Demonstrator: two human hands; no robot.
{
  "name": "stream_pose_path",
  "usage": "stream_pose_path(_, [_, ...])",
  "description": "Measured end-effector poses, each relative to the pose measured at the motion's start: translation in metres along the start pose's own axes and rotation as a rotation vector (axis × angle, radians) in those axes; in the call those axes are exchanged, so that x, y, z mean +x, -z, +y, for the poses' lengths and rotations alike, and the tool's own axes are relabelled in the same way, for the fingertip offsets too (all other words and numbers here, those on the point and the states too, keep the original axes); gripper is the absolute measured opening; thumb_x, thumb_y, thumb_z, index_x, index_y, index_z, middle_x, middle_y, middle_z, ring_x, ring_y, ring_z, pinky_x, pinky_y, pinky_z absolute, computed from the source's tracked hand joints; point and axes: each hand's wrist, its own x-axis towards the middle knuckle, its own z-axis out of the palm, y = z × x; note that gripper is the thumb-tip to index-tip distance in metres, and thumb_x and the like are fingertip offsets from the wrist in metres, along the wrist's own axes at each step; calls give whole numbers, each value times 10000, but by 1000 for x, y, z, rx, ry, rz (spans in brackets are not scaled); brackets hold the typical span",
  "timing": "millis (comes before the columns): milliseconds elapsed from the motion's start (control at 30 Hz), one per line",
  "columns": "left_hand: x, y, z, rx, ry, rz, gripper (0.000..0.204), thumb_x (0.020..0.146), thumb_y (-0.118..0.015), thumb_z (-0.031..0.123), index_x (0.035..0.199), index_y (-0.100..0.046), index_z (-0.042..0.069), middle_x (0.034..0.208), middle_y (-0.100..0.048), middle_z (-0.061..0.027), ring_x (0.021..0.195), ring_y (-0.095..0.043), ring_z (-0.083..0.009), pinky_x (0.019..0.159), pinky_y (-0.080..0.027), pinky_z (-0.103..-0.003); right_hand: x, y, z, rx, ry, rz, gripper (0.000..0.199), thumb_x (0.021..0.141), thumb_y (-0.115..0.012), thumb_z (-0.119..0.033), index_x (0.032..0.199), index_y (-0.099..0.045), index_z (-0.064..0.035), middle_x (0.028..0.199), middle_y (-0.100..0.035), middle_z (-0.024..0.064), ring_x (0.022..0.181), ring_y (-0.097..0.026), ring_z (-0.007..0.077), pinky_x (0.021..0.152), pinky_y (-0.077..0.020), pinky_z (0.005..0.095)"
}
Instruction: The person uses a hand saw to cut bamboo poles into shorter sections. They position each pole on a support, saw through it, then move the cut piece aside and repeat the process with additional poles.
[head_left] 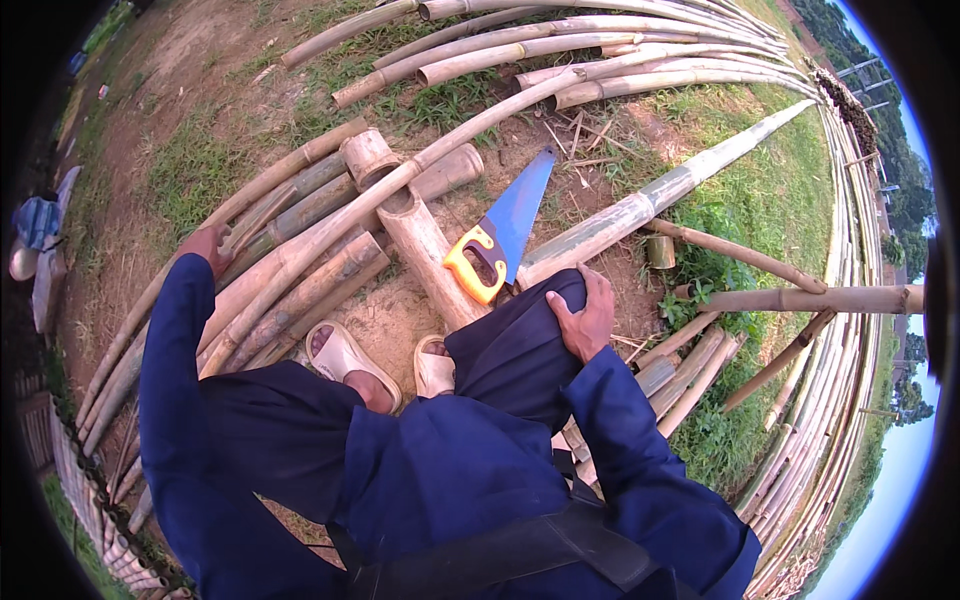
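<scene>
My left hand (205, 246) is at the left, its fingers curled over a bamboo pole (262, 190) in a bundle of several poles lying beside my left leg. My right hand (588, 312) rests on my right knee with nothing in it, fingers stretched out and apart. Just ahead of that knee, a hand saw (517, 213) with a blue blade and a yellow-orange handle lies against a short, thick bamboo piece (425, 240). A long thin bamboo pole (480, 121) crosses over the notched end of this piece and runs down to the left.
A thick bamboo pole (690, 178) stretches from my right knee to the far right. More cut poles (610, 52) lie across the back. A bamboo rail (850, 300) juts in from the right. Short cut lengths (700, 370) lie beside my right arm. Sandals (350, 362) are on my feet.
</scene>
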Motion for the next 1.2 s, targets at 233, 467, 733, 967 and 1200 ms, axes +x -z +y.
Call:
stream_pose_path(233, [44,-77,176,-310,-71,45,777,765,-814,604,1296,-653,60,1256,-694,-182,1205,-645,-362,1038,-496,-470,4,2,-5,42,18,16,715,791,-833,-380,1402,-586,-101,1322,-572,169,1238,-538,376,1059,-439,475])
stream_pose_path(467, [59,-100,201,-258,27,-45,743,751,-823,585,1284,-665,92,1261,-698,-179,1204,-650,-355,1026,-501,-481,6,5,-3,38,-40,1,657,809,-803,-384,1358,-602,-85,1303,-594,157,1224,-557,370,1059,-442,472])
stream_pose_path(733, [51,-57,205,-230,89,-58,672,786,-801,493,1347,-662,149,1255,-708,-158,1216,-651,-324,1032,-498,-487,3,3,-2,5,-48,17,674,810,-799,-408,1374,-596,-101,1299,-594,149,1219,-564,369,1059,-450,475])
stream_pose_path(967, [26,3,192,-18,-19,170,491,841,-775,335,1275,-677,128,1161,-737,-168,1115,-696,-348,974,-538,-488,8,1,-8,-24,-79,-21,708,813,-803,-438,1407,-580,-124,1326,-567,160,1255,-534,374,1069,-440,485])
stream_pose_path(1200, [-11,34,187,-47,-87,153,391,795,-767,279,1127,-729,77,1120,-735,-198,1064,-702,-381,931,-562,-488,-8,2,11,20,-25,-17,729,826,-809,-430,1435,-557,-118,1353,-562,169,1269,-527,380,1084,-424,487])
